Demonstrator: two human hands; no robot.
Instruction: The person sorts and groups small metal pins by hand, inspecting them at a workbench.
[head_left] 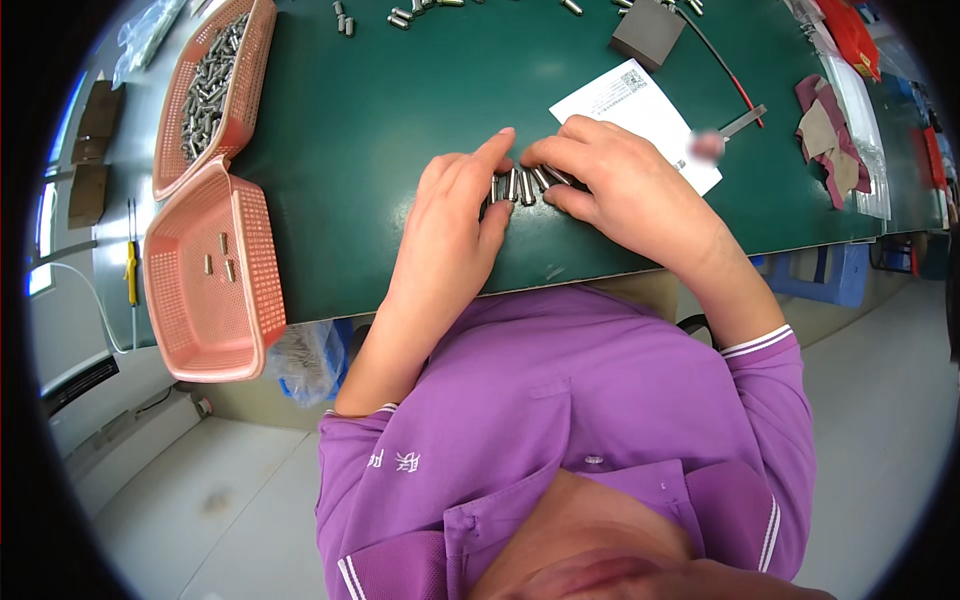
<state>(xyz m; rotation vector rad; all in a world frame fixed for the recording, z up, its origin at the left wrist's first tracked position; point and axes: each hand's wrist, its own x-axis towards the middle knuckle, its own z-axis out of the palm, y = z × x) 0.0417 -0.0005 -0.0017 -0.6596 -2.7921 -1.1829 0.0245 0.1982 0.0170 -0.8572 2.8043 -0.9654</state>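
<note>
A short row of shiny metal pins (527, 186) lies side by side on the green table between my two hands. My left hand (446, 215) closes on the row's left end, the index finger at the far side and the thumb at the near side. At the right end, my right hand (612, 182) holds pins between its bent index finger and thumb. My fingers partly hide the pins at both ends. Just beyond my right hand lies a white printed sheet (615, 103).
To the left, one pink basket (262, 75) is full of metal pins; a nearer pink basket (268, 290) has a few. More pins (400, 17) are scattered at the far edge. A grey block (648, 33), a caliper (745, 121) and a cloth (832, 145) are on the right.
</note>
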